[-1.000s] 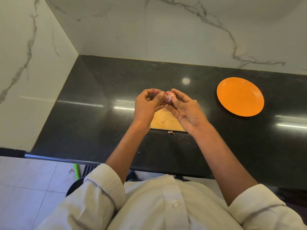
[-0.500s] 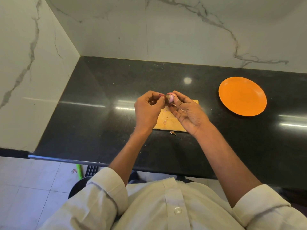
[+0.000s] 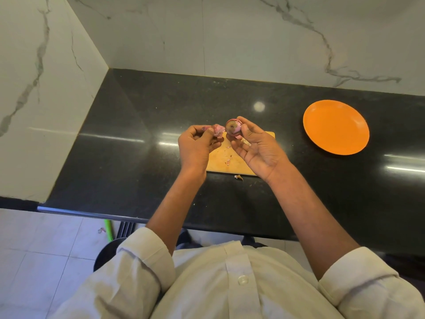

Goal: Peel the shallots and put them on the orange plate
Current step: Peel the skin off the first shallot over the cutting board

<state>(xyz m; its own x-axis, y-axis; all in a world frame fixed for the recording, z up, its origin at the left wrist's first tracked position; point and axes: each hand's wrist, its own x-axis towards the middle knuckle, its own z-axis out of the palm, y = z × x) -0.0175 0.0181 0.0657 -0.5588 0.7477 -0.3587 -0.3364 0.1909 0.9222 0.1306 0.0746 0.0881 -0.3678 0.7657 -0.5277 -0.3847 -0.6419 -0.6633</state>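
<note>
Two hands work above a wooden cutting board (image 3: 226, 157) lying near the middle of the black worktop (image 3: 128, 162). The right hand (image 3: 258, 149) pinches a shallot (image 3: 232, 129) between thumb and fingertips, its other fingers loosely spread. The left hand (image 3: 195, 146) pinches a strip of pink skin (image 3: 217, 130), just apart from the shallot. Small skin scraps (image 3: 228, 160) dot the board. The orange plate (image 3: 335, 127) sits bare towards the worktop's right edge, well apart from the hands.

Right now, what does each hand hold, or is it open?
Left hand: fingers pinch a piece of pink peel.
Right hand: fingers hold the shallot.
</note>
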